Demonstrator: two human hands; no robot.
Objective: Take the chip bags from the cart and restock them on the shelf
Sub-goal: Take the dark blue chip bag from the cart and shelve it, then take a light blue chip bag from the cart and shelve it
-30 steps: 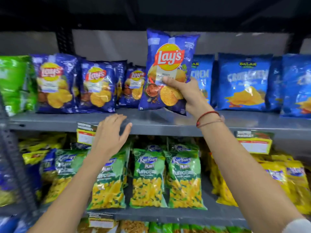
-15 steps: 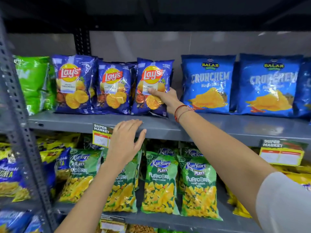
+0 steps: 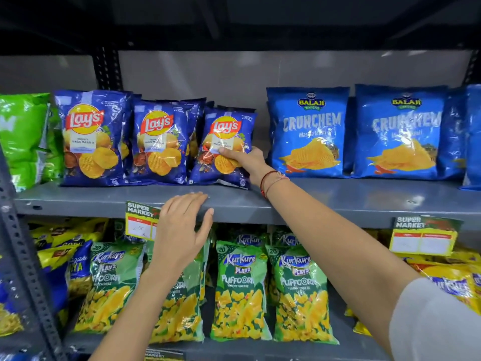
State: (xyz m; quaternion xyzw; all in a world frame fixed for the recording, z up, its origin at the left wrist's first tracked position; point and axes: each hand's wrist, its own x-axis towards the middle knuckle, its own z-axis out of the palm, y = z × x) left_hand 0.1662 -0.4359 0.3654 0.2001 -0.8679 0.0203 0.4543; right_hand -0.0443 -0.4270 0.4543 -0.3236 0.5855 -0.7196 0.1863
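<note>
A dark blue Lay's chip bag (image 3: 224, 142) stands upright on the grey shelf (image 3: 338, 201), third in a row of Lay's bags (image 3: 88, 136). My right hand (image 3: 246, 158) grips its lower right side, thumb across the front. Just below, my left hand (image 3: 182, 227) rests flat with spread fingers on the shelf's front edge, holding nothing. The cart is out of view.
Light blue Balaji Crunchem bags (image 3: 308, 131) stand right of the held bag, green bags (image 3: 23, 136) at far left. Green Kurkure Puffcorn bags (image 3: 239, 287) fill the lower shelf. Price tags (image 3: 140, 221) hang from the shelf edge. A perforated upright (image 3: 23, 256) runs down the left.
My right hand has lowered the Lay's bag from mid-air and set it upright in the row on the shelf. My left hand stays at the shelf edge.
</note>
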